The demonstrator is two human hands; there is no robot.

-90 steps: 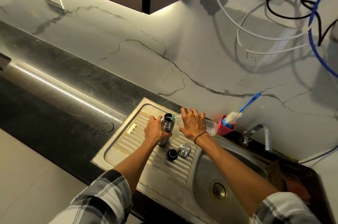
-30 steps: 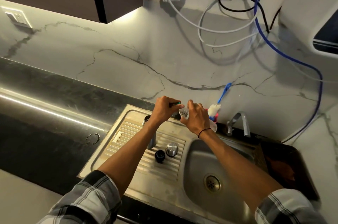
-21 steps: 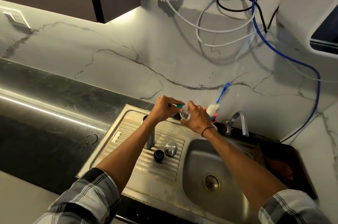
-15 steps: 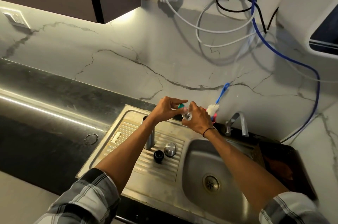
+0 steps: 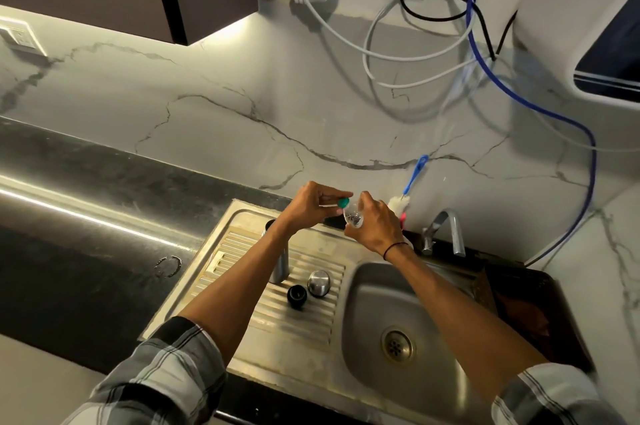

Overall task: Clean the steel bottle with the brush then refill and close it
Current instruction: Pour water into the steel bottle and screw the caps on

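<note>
Head view: left hand [image 5: 308, 208] pinches green cap [image 5: 343, 202]; right hand [image 5: 375, 227] grips clear plastic bottle [image 5: 353, 218].

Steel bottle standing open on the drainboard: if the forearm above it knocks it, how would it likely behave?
The steel bottle is tall and narrow on a ribbed drainboard, so it probably tips easily. It is uncapped, its caps lying beside it, so any water inside would likely spill. Being smooth and round, it may then roll toward the sink basin.
</note>
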